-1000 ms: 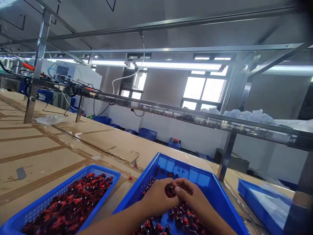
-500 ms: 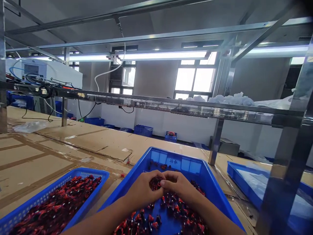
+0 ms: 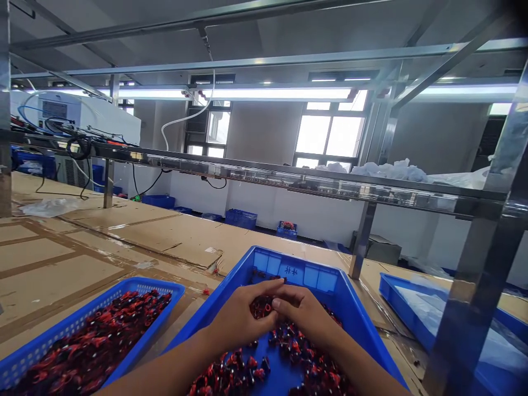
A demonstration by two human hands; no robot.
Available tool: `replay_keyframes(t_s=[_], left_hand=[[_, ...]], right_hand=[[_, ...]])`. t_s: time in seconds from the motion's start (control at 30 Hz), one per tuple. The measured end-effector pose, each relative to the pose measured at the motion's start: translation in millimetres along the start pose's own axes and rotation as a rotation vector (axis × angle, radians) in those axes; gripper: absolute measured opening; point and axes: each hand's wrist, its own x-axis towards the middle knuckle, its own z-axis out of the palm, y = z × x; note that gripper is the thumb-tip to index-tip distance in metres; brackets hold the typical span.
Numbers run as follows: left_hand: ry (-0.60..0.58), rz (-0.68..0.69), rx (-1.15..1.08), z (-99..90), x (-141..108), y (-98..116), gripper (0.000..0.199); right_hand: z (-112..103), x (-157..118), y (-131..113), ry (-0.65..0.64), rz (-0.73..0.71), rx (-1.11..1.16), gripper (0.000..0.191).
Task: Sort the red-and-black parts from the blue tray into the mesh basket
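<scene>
My left hand (image 3: pixel 241 314) is curled, fingers and thumb reaching toward the right, over a large blue bin. Small red and black parts (image 3: pixel 260 308), some with red rings, show inside its curl. Against its fingertips, my right hand (image 3: pixel 307 314) has its thumb and bent fingers brought together; whatever sits between them is hidden. Beneath both hands, the blue bin (image 3: pixel 270 263) contains many loose red and black parts (image 3: pixel 295 352), spread in piles with bare blue floor between them.
A perforated blue basket (image 3: pixel 175 294) heaped with similar parts stands to the left on the cardboard-covered table (image 3: pixel 157 236). At the right, behind a metal post (image 3: pixel 466 291), lies a blue tray (image 3: pixel 396 286) with white sheeting. A metal shelf rail (image 3: pixel 256 173) crosses ahead.
The fingers of my left hand have straightened a little, and my right thumb has shifted slightly at the fingertips. Both hands stay over the bin; the view has tilted slightly.
</scene>
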Motion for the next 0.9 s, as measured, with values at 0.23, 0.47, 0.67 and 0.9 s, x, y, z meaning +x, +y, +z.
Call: replay_keyframes(t_s=[0.23,0.47,0.67,0.9], left_hand=[[0.047,0.024,0.027,-3.2,0.4,-1.2,0.059],[0.031,-0.079,0.073,-5.8,3.1,-2.5,0.056],[0.007,-0.046,0.040,-6.8,4.6,3.0,0.041],[-0.003,-0.120,0.104,-8.0,4.4,-0.5,0.035]], right_hand=[[5.2,2.3,4.6,0.169,-0.039,-0.037,0.026],[7.4,-1.0,-6.1,0.322,-0.306,-0.601,0.025],[8.5,-2.9,-8.0,0.327,-0.313,-0.608,0.023],[7.1,0.9,-1.4,0.402,-0.041,-0.135,0.014]])
